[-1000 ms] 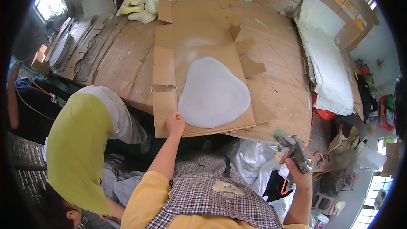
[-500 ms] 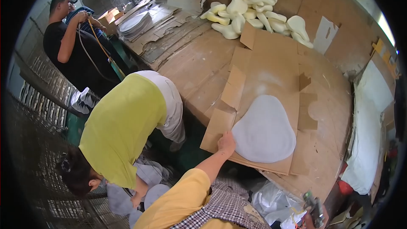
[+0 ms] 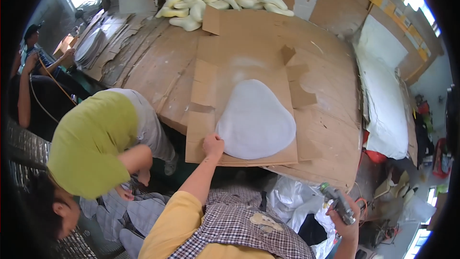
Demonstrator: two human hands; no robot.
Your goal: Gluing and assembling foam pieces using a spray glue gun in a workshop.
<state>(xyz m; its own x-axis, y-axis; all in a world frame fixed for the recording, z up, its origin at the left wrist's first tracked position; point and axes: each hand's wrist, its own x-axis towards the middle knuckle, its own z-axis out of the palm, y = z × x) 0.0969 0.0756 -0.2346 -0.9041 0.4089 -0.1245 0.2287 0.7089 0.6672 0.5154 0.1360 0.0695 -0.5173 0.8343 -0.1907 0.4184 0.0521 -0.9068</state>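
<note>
Since half a second ago the head view has swung, so everything on the table sits further left, and the right hand (image 3: 347,216) with its spray gun (image 3: 339,205), then cut by the lower edge, now shows much more fully; the left hand (image 3: 213,146) has stayed at the same rim.

Largest is the cardboard-covered table (image 3: 330,76), spreading beyond the left fingers and to both sides of them. To the left of those fingers, a co-worker in a yellow-green top (image 3: 96,139) bends over a group of grey pieces (image 3: 139,216). Under and beyond the left fingertips lies a flattened box (image 3: 254,43), its flaps out at the sides. Far past them, at the table's back, is a pile of cream foam shapes (image 3: 220,5).

Directly right of the left fingertips lies the grey pad (image 3: 256,120), flat on the box, its narrower end pointing away. The left fingers are curled with the thumb close in, at the pad's near-left rim; whether they pinch it or only press beside it, I cannot tell. The right fingers are wrapped around the spray gun, held right of the table's near edge, well apart from the pad.

The step in hand looks like handling the pad by its edge with the gun held aside. The next move would call for a sure hold on that rim and the gun kept clear of the surface.
</note>
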